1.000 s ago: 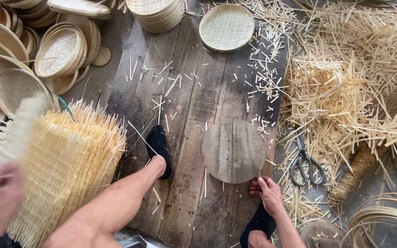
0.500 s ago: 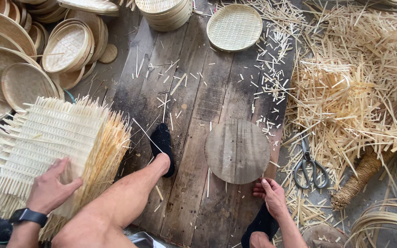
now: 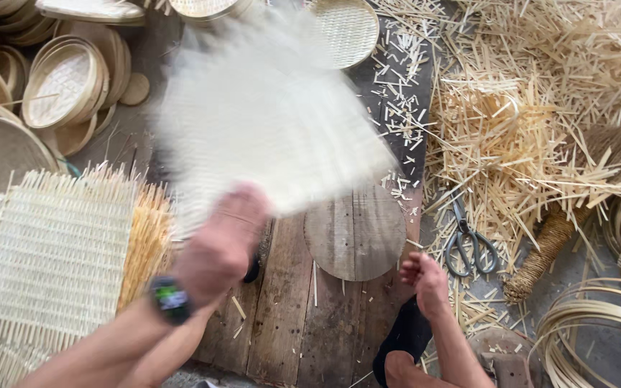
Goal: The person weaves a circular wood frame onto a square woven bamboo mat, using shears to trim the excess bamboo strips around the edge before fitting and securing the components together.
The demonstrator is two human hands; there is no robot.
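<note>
A woven bamboo mat (image 3: 267, 115) is gripped at its lower edge by the left hand (image 3: 221, 244) and is blurred by motion across the upper centre of the frame. From that hand the mat extends up and to the right, over the round wooden board (image 3: 357, 233) at centre. The left hand is the nearer one; the right hand (image 3: 425, 280) is loosely curled at lower right, grasping nothing that can be made out, just below the board's edge. The stack of woven mats (image 3: 44, 266) lies at lower left. Half a second earlier the left hand was resting on that stack and no mat was raised; the right hand is nearly unchanged. Scissors (image 3: 468, 241) lie to the right.
</note>
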